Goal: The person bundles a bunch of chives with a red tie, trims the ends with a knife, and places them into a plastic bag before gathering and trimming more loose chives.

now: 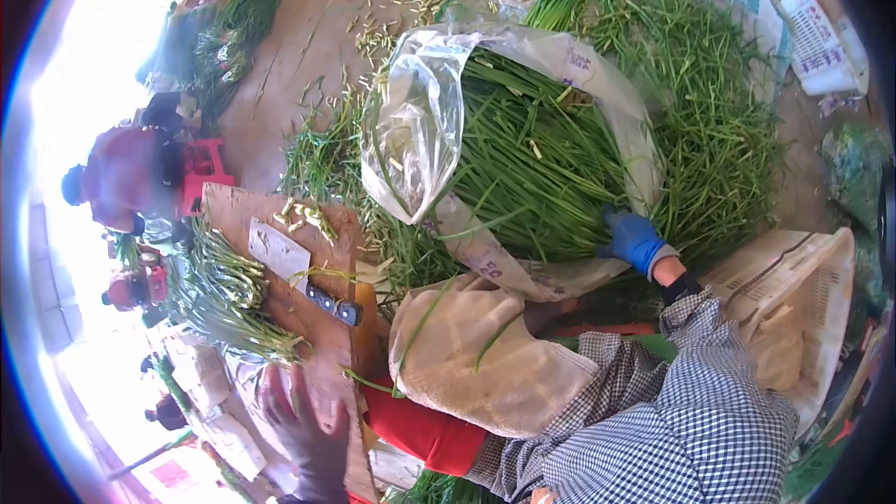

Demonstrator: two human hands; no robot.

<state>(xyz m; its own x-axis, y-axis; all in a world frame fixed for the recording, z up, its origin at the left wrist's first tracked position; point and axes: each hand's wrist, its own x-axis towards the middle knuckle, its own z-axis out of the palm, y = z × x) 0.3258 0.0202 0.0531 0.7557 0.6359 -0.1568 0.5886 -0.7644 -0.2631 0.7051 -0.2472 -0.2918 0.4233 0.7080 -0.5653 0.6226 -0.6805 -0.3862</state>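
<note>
My right hand [635,241], in a blue glove, rests at the edge of a clear plastic bag [485,271] full of long green stalks [541,154]. Its fingers are apart against the stalks, their tips partly hidden. At the lower left, my left hand [303,425] in a dark grey glove is smeared by motion, fingers spread and nothing visible in them. It is over the near end of a wooden board [322,369]. On that board lie a cleaver [280,250] with a black handle and some cut pale stalk ends [303,215].
Loose greens [714,121] are heaped behind the bag. A bundle of stalks [224,289] lies beside the board. A beige cloth [485,355] covers the lap, and a woven sack [793,317] stands at the right. People sit farther off, one on a red stool [205,168].
</note>
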